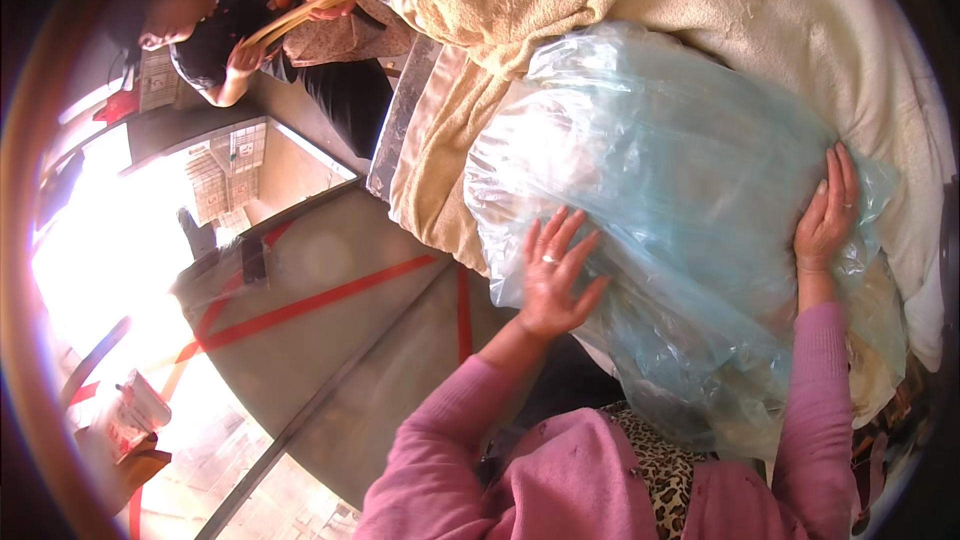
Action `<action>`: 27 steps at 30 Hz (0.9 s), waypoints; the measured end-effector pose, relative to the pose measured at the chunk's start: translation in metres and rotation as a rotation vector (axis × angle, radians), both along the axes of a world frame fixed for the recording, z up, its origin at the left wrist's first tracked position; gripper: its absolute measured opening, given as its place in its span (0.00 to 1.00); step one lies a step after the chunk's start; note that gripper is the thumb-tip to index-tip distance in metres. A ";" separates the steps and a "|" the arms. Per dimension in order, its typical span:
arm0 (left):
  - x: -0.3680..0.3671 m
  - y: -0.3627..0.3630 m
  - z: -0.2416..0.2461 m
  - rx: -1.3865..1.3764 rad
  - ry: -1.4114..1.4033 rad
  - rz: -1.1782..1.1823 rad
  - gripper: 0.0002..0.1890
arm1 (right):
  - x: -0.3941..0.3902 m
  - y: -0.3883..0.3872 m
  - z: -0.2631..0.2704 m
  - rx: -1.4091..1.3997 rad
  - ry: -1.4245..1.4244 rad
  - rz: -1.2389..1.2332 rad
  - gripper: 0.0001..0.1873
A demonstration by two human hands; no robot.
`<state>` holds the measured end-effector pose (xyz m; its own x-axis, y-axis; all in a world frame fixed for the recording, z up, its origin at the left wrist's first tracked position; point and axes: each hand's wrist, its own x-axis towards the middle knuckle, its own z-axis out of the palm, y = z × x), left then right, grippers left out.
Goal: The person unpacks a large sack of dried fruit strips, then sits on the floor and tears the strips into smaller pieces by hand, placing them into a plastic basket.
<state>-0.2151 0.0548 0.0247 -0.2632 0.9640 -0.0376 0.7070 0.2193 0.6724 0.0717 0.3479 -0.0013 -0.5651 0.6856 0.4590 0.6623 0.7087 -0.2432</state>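
A large, shiny, bluish translucent plastic sheet or bag (675, 165) lies bulging over cream towelling cloth (795, 22). On its near left part rests my left hand (559, 274), fingers spread, a ring on one finger. My right hand (825, 214) lies flat against the plastic's right side, fingers close together and extended. Neither hand is closed round anything. What lies inside or under the plastic cannot be made out. A tan towelling cloth (442, 157) hangs at the surface's left edge.
At upper left another person (330, 90) holds long, thin yellowish strips (322, 7). Red tape (322, 300) marks the grey floor to my left. Beyond it are stacked cartons (225, 180) and very bright light. A reddish-and-white packet (135, 416) is at lower left.
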 end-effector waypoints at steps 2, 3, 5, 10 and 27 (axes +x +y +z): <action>-0.045 -0.005 0.014 0.132 0.056 0.036 0.22 | -0.001 -0.002 0.002 -0.013 0.016 -0.013 0.19; -0.074 0.002 0.009 0.274 0.149 0.127 0.19 | -0.001 -0.003 0.002 -0.018 0.022 -0.024 0.19; -0.144 0.026 -0.004 0.243 0.311 0.357 0.19 | 0.001 -0.003 -0.002 -0.043 0.040 -0.024 0.19; -0.271 0.065 -0.109 -0.249 0.173 0.691 0.37 | -0.003 -0.002 0.001 -0.046 -0.005 -0.027 0.19; -0.333 0.062 -0.111 -0.220 0.420 0.799 0.17 | -0.003 0.000 -0.003 -0.066 -0.006 -0.059 0.19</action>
